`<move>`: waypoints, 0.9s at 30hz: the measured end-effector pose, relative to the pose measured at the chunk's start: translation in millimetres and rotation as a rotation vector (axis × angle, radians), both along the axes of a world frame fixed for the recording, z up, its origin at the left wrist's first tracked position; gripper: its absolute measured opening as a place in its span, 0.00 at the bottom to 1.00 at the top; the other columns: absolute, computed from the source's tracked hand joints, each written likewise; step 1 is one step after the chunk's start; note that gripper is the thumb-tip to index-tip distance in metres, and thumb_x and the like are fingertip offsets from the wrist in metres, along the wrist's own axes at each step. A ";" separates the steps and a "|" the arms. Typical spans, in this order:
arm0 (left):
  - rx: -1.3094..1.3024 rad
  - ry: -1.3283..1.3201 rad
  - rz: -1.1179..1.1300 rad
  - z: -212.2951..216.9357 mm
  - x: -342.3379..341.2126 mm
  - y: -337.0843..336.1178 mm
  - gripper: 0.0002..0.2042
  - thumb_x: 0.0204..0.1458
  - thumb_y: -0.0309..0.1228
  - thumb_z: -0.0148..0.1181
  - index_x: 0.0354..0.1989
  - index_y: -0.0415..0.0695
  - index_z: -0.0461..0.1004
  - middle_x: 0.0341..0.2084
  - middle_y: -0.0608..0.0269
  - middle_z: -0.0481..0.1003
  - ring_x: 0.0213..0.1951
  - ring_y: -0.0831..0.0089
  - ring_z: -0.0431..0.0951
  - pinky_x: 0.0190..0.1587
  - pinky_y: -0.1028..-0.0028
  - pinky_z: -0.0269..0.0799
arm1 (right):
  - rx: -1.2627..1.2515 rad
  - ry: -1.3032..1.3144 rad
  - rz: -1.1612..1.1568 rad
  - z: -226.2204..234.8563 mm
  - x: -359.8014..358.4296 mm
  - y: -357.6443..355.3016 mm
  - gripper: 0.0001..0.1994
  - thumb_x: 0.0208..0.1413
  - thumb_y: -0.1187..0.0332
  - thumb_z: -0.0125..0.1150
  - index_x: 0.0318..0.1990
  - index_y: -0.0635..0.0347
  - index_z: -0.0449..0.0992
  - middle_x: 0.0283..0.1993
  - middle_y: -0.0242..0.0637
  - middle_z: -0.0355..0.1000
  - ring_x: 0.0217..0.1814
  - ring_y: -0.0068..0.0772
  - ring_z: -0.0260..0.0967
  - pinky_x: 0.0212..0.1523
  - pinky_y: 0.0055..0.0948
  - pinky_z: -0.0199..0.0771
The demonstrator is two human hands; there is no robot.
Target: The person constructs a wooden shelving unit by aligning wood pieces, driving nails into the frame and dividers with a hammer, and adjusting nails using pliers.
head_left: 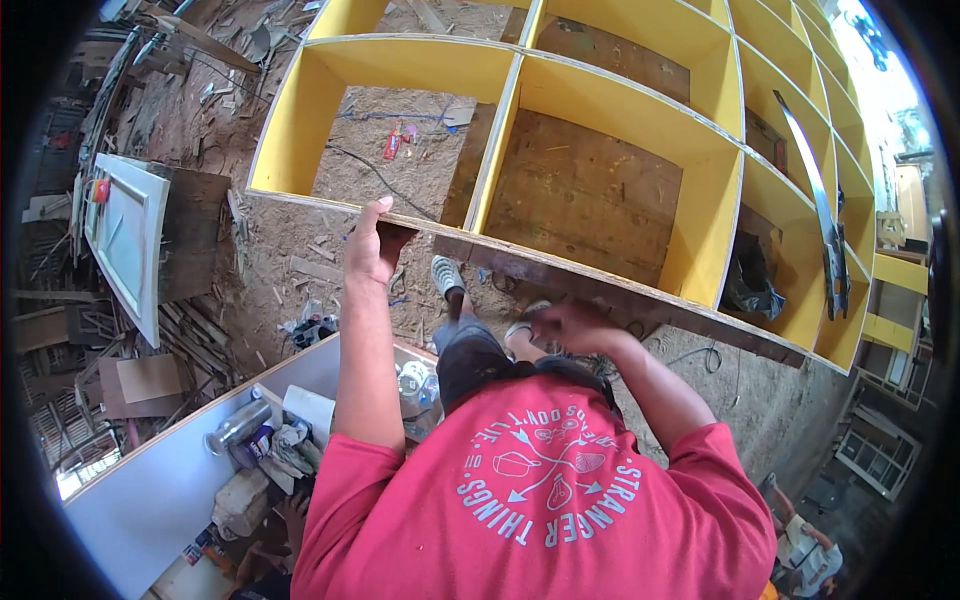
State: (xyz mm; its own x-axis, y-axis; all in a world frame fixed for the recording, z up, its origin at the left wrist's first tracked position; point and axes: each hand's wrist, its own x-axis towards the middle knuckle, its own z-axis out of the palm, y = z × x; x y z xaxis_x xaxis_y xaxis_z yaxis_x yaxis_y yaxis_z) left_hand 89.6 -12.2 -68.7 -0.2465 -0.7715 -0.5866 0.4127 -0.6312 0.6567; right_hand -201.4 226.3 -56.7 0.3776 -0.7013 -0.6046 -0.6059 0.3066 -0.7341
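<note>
A large yellow shelf unit (700, 150) with square compartments stretches out in front of me. My left hand (372, 245) grips its near edge toward the left corner, with the thumb up over the plywood edge and the fingers hidden beneath. Along that near side runs a dark brown board (600, 285). My right hand (570, 325) hangs below this side, close to my thigh. It is smeared by motion, so its fingers and anything in them cannot be made out. A long silvery blade (815, 190) with a dark lower end leans across the right compartments, by a black plastic bag (752, 280).
At my left stands a white-sided box (180, 470) holding a clear jar (237, 427), rags and other items. A white framed panel (130, 245) leans beyond it. Wood scraps, cables and a red item (392, 143) litter the dirt floor. Another person (808, 550) is at lower right.
</note>
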 end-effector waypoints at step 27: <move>-0.015 0.029 -0.027 9.2 -6.0 0.6 0.19 0.50 0.38 0.72 0.45 0.45 0.71 0.39 0.61 0.76 0.43 0.61 0.81 0.52 0.54 0.81 | -0.130 -0.230 0.196 -7.4 17.2 29.2 0.15 0.64 0.55 0.61 0.51 0.51 0.83 0.48 0.48 0.81 0.51 0.54 0.79 0.53 0.48 0.76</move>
State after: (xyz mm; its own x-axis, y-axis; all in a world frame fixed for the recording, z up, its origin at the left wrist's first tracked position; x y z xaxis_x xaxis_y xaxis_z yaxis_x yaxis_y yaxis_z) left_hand 83.6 -11.6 -59.5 -0.2844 -0.7730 -0.5670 0.4149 -0.6324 0.6541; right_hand -184.2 255.4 -64.2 0.6294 -0.6676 -0.3978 -0.4579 0.0950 -0.8839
